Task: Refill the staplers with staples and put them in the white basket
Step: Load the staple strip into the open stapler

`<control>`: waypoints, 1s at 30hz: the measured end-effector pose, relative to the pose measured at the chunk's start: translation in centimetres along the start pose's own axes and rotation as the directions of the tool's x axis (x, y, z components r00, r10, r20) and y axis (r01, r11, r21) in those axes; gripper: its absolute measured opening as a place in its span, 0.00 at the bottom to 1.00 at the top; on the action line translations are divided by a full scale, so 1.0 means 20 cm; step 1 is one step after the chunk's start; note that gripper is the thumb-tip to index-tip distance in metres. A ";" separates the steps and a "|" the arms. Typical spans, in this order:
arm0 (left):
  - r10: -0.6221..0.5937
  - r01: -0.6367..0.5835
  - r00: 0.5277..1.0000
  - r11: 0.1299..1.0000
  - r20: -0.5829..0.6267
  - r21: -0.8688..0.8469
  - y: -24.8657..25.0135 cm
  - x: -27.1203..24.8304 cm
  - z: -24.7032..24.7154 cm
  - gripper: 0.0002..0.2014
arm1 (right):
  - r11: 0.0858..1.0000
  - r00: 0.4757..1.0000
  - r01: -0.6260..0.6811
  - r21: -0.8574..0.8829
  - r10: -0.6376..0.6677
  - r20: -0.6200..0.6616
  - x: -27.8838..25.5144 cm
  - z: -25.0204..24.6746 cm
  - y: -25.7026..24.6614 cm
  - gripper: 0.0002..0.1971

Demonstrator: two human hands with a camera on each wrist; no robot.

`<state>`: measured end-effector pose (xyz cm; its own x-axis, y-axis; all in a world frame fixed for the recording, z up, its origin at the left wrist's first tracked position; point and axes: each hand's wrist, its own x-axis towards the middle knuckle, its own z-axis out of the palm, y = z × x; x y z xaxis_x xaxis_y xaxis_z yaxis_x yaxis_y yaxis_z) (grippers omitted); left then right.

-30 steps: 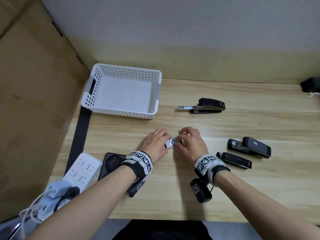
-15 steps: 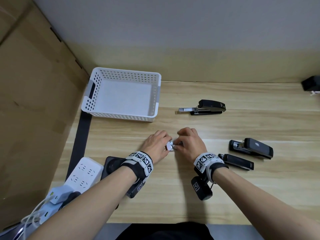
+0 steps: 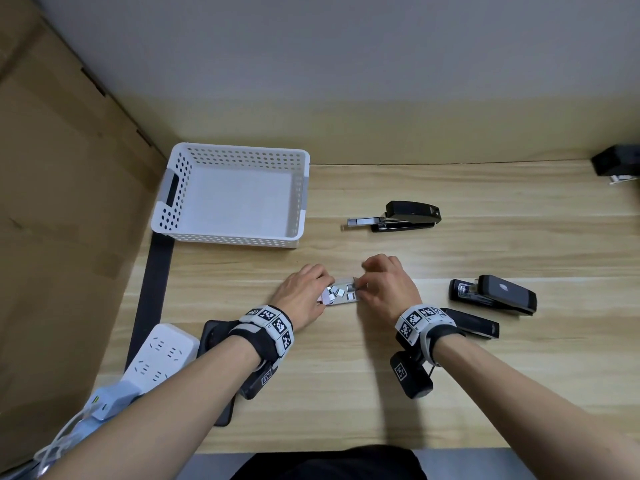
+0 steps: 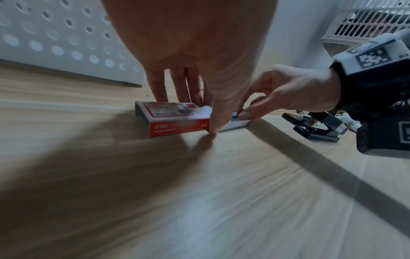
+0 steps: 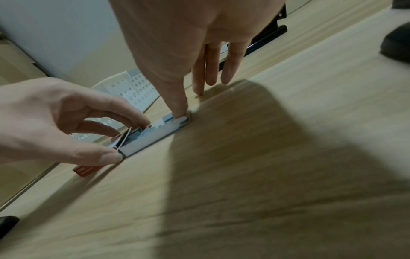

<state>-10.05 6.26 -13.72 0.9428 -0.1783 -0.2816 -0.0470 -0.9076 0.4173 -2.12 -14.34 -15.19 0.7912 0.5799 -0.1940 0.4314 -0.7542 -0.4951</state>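
A small red and grey staple box [image 3: 341,295] lies on the table between my hands. My left hand [image 3: 320,291] grips its sleeve [image 4: 170,122], fingers on the far side and thumb on the near side. My right hand [image 3: 363,285] pinches the end of the inner tray [image 5: 153,136], which is slid out to the right with silver staple strips showing. One black stapler [image 3: 405,218] lies beyond with its metal magazine pushed out to the left. Two more black staplers [image 3: 495,294] [image 3: 474,323] lie to the right. The white basket [image 3: 225,239] stands at the back left with nothing in it.
A white power strip [image 3: 159,351] with plugs and a black flat device [image 3: 214,336] sit at the near left, partly under my left forearm. A brown board wall closes the left side. A dark object [image 3: 616,164] sits at the far right edge.
The inner tray has slid out of the sleeve to the right, and staples now show between my hands. My right hand moved slightly right; the left stayed on the sleeve.
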 end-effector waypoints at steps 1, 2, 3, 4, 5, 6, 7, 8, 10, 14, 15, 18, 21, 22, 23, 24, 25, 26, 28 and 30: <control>0.000 0.000 1.000 1.000 0.003 0.002 0.00 0.00 0.00 0.21 | 1.000 1.000 0.000 0.013 0.000 -0.006 0.00 0.01 0.00 0.06; -0.003 0.003 1.000 1.000 0.007 0.004 0.00 0.00 -0.01 0.21 | 1.000 1.000 0.002 0.025 -0.002 -0.010 0.00 0.01 0.00 0.06; -0.006 0.006 1.000 1.000 0.009 0.006 0.00 0.00 -0.01 0.21 | 0.999 1.000 0.003 0.034 -0.002 -0.013 0.00 0.02 0.00 0.06; -0.009 0.009 1.000 1.000 0.012 0.005 0.00 0.00 -0.01 0.22 | 0.999 1.000 0.004 0.042 -0.003 -0.015 0.01 0.03 0.00 0.05; -0.011 0.011 1.000 1.000 0.015 0.003 0.00 0.00 -0.01 0.22 | 0.999 1.000 0.004 0.050 -0.004 -0.015 0.01 0.03 0.00 0.05; -0.012 0.012 1.000 1.000 0.020 0.000 0.00 0.01 -0.02 0.22 | 0.998 1.000 0.006 0.057 -0.005 -0.015 0.01 0.03 0.00 0.05; -0.014 0.014 1.000 1.000 0.026 0.002 0.00 0.01 -0.02 0.22 | 0.998 1.000 0.009 0.060 -0.009 -0.015 0.02 0.04 0.00 0.05; -0.016 0.016 0.999 1.000 0.032 0.005 0.00 0.01 -0.02 0.22 | 0.998 1.000 0.015 0.059 -0.014 -0.013 0.02 0.04 0.00 0.05; -0.019 0.019 0.999 1.000 0.040 0.008 0.00 0.01 -0.03 0.22 | 0.998 1.000 0.026 0.054 -0.025 -0.015 0.02 0.04 0.00 0.04; -0.023 0.023 0.999 1.000 0.047 0.005 0.01 0.02 -0.03 0.22 | 0.997 0.999 0.017 0.082 -0.014 -0.037 0.02 0.05 0.00 0.05; -0.023 0.022 0.999 1.000 0.048 0.006 0.01 0.02 -0.03 0.22 | 0.995 0.999 0.009 0.100 -0.005 -0.044 0.02 0.06 0.00 0.06; -0.022 0.021 0.998 1.000 0.057 0.013 0.01 0.02 -0.04 0.22 | 0.993 0.998 0.012 0.121 -0.005 -0.060 0.03 0.08 0.00 0.07; -0.019 0.018 0.998 1.000 0.062 0.018 0.01 0.02 -0.04 0.21 | 0.992 0.998 0.028 0.120 -0.021 -0.061 0.05 0.09 -0.01 0.07; -0.016 0.015 0.998 1.000 0.060 0.017 0.00 0.02 -0.04 0.21 | 0.993 0.998 0.036 0.113 -0.029 -0.060 0.05 0.09 -0.02 0.06; -0.014 0.014 0.998 1.000 0.058 0.015 0.00 0.03 -0.04 0.21 | 0.994 0.997 0.045 0.103 -0.039 -0.062 0.05 0.09 -0.02 0.07; -0.014 0.013 0.998 1.000 0.055 0.012 0.00 0.03 -0.04 0.21 | 0.994 0.997 0.053 0.093 -0.047 -0.064 0.06 0.09 -0.02 0.07; -0.014 0.014 0.999 1.000 0.052 0.009 0.00 0.03 -0.04 0.21 | 0.994 0.996 0.059 0.091 -0.053 -0.067 0.06 0.09 -0.02 0.08; -0.015 0.014 0.999 1.000 0.049 0.008 0.00 0.03 -0.04 0.21 | 0.993 0.996 0.061 0.099 -0.054 -0.070 0.07 0.08 -0.02 0.09; -0.013 0.012 0.999 1.000 0.046 0.011 0.00 0.03 -0.04 0.21 | 0.989 0.996 0.065 0.131 -0.055 -0.077 0.07 0.08 -0.01 0.10; -0.010 0.009 0.999 1.000 0.052 0.014 0.00 0.03 -0.04 0.21 | 0.984 0.994 0.071 0.163 -0.056 -0.095 0.07 0.07 0.00 0.10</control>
<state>-9.17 6.46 -13.11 0.9247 -0.1887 -0.3305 -0.0429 -0.9145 0.4023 -1.67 -13.10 -16.53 0.8035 0.5893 -0.0843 0.4100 -0.6506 -0.6392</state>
